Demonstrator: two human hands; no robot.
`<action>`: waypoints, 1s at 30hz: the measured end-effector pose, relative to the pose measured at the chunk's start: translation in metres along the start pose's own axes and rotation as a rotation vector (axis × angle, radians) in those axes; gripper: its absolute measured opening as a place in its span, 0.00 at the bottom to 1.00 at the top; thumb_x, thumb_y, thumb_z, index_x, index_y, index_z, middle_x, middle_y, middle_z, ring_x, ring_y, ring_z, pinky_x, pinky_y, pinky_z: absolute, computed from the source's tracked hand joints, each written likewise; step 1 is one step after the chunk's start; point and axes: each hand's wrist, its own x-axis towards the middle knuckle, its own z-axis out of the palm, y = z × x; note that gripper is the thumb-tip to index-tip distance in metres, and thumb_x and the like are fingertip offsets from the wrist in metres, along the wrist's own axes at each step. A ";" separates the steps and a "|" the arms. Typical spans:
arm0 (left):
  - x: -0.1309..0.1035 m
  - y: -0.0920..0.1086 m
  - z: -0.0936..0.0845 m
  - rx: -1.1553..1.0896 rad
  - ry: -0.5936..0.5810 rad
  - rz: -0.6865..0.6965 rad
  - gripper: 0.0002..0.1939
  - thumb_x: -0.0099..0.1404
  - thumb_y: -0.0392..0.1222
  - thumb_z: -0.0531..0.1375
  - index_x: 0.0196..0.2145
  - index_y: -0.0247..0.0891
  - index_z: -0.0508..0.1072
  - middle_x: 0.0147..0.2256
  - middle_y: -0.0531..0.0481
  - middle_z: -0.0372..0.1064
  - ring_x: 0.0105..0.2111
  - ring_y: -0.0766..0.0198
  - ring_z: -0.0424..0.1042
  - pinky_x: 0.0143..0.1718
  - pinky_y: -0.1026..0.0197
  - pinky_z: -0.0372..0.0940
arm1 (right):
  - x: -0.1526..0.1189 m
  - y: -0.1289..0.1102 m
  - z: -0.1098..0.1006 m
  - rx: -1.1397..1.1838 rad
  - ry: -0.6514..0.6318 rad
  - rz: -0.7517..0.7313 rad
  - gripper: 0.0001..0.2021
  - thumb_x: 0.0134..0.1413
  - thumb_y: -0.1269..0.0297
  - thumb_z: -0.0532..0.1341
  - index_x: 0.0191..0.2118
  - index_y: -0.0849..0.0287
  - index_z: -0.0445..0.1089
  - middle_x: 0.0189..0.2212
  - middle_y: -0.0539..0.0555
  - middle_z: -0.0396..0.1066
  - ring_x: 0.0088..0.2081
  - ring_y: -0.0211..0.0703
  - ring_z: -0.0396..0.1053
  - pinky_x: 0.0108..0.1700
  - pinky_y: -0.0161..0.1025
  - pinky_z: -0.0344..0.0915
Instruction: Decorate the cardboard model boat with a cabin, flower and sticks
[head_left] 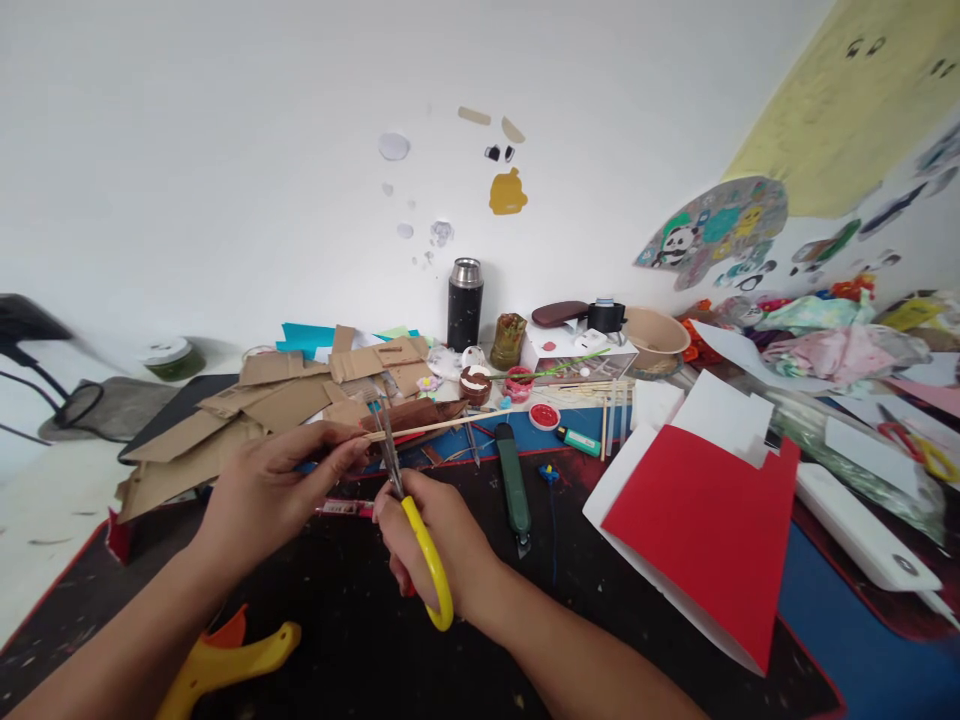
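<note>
My left hand pinches one end of a thin pale wooden stick, which reaches out to the right. In my right hand is a pair of scissors with yellow handles, the blades pointing up and away. The blades cross the stick just right of my left fingertips. Whether they have cut into it I cannot tell. Beyond my hands lies a dark brown piece, partly behind the stick. A green utility knife rests on the black mat, right of my right hand.
Cardboard pieces are heaped at left. A black flask stands by the wall, near small paint pots. Red card and a white glue gun lie at right. A yellow tool sits near me.
</note>
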 end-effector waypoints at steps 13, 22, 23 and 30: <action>0.002 -0.001 0.003 -0.107 -0.091 -0.093 0.21 0.73 0.65 0.64 0.38 0.47 0.85 0.31 0.51 0.85 0.29 0.57 0.82 0.31 0.61 0.75 | 0.005 0.011 -0.004 0.047 -0.062 -0.045 0.12 0.74 0.53 0.63 0.41 0.53 0.67 0.18 0.39 0.62 0.15 0.36 0.62 0.17 0.30 0.60; 0.002 0.010 -0.002 -0.156 -0.105 -0.108 0.23 0.72 0.67 0.64 0.35 0.45 0.83 0.29 0.52 0.83 0.28 0.58 0.80 0.30 0.61 0.75 | 0.002 0.008 -0.003 0.070 -0.056 -0.042 0.14 0.71 0.51 0.67 0.39 0.53 0.67 0.19 0.39 0.60 0.17 0.35 0.61 0.18 0.30 0.57; 0.003 0.013 -0.006 -0.156 -0.087 -0.112 0.22 0.72 0.67 0.65 0.34 0.46 0.83 0.29 0.52 0.83 0.28 0.58 0.80 0.30 0.60 0.75 | 0.002 0.007 -0.003 0.057 -0.046 -0.045 0.14 0.72 0.52 0.67 0.39 0.53 0.67 0.19 0.39 0.59 0.17 0.35 0.61 0.19 0.29 0.57; 0.016 0.006 -0.041 -0.017 -0.087 -0.096 0.24 0.70 0.69 0.64 0.32 0.47 0.82 0.27 0.53 0.81 0.27 0.58 0.77 0.28 0.60 0.70 | 0.002 0.005 -0.006 0.063 0.004 -0.058 0.13 0.72 0.53 0.65 0.38 0.53 0.65 0.20 0.39 0.59 0.17 0.34 0.60 0.20 0.30 0.59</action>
